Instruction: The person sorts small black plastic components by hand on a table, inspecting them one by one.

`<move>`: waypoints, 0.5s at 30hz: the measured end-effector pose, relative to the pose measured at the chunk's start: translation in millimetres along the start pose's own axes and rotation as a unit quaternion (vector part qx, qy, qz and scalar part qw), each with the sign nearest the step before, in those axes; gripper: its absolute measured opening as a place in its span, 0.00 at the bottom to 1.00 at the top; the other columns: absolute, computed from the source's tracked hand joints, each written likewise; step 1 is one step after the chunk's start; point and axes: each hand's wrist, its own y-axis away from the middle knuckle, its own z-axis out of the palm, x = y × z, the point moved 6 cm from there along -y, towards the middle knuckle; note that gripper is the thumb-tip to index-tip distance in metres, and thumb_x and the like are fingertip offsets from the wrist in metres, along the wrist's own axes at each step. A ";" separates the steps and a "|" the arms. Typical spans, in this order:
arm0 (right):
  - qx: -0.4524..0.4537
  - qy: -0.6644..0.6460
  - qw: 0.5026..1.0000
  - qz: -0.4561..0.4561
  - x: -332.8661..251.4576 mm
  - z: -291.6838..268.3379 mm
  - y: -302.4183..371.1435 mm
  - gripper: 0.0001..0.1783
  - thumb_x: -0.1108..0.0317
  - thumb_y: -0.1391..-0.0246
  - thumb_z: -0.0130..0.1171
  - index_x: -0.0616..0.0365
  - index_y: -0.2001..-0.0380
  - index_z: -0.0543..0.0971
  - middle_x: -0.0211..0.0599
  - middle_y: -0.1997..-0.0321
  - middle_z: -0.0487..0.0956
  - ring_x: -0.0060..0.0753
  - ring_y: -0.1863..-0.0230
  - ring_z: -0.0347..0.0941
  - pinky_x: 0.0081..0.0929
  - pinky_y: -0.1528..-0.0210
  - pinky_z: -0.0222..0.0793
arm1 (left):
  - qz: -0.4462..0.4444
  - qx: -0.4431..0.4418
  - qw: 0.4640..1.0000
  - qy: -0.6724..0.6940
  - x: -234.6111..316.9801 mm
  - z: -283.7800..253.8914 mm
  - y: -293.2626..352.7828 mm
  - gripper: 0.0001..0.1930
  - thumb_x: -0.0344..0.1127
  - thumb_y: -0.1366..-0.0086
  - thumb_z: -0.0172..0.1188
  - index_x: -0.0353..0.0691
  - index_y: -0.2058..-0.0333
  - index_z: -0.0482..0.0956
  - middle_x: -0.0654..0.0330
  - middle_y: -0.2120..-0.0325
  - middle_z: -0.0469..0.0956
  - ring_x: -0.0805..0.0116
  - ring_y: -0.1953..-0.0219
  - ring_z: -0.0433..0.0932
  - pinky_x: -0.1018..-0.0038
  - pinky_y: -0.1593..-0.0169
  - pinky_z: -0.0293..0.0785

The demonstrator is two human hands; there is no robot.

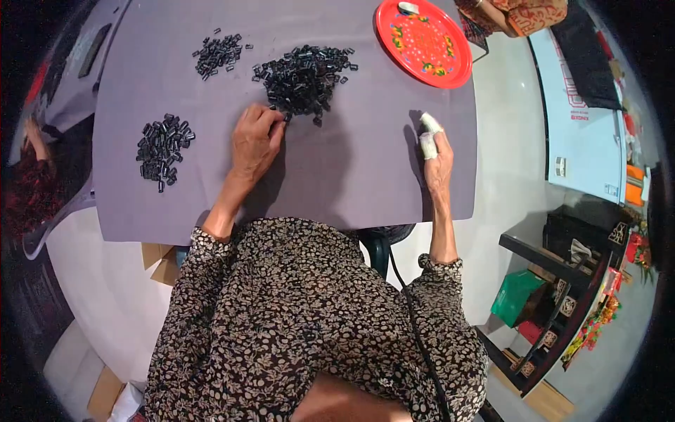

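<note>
My left hand (254, 144) rests on the grey-covered table at the near-left edge of the largest pile of small black tube-shaped pieces (302, 79). Its thumb and forefinger are pinched on one small black piece (287, 117). Off to the right, my right hand (439, 160) is held over the table with nothing visible in it. Two of its digits wear white coverings (428, 146) and stick out slightly apart; the other fingers are mostly hidden. A smaller pile of black pieces (162, 149) lies left of my left hand, and another pile (217, 55) farther back.
A red round tray (430, 53) with a floral pattern and a small white object (408, 8) sits at the table's far right. Beyond it another person's arm (496, 15) shows. A second person (35, 162) is at the left. A dark shelf (545, 330) stands at right.
</note>
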 end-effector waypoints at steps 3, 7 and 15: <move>0.007 -0.118 0.986 0.117 19.5 3.7 0.7 0.17 0.70 0.50 0.50 0.65 0.55 0.71 0.45 0.49 0.69 0.42 0.48 0.65 0.28 0.47 0.59 | 0.007 0.002 1.000 -0.004 3.1 -1.9 -0.9 0.04 0.27 0.53 0.58 0.38 0.76 0.73 0.58 0.76 0.68 0.59 0.70 0.70 0.67 0.67 0.67; 0.004 0.008 1.000 -0.021 6.1 12.8 -8.8 0.19 0.68 0.49 0.50 0.63 0.54 0.69 0.46 0.49 0.68 0.43 0.48 0.65 0.29 0.46 0.59 | 0.007 -0.004 1.000 -0.020 3.0 -2.4 -0.1 0.04 0.27 0.50 0.57 0.38 0.74 0.74 0.57 0.74 0.70 0.59 0.69 0.71 0.69 0.67 0.67; 0.016 -0.418 0.900 0.119 18.5 21.1 -24.5 0.21 0.68 0.47 0.44 0.68 0.51 0.65 0.51 0.47 0.65 0.48 0.43 0.58 0.35 0.41 0.53 | 0.004 -0.009 1.000 -0.013 1.1 1.0 -0.1 0.04 0.27 0.50 0.57 0.37 0.74 0.73 0.57 0.74 0.70 0.59 0.69 0.71 0.68 0.66 0.67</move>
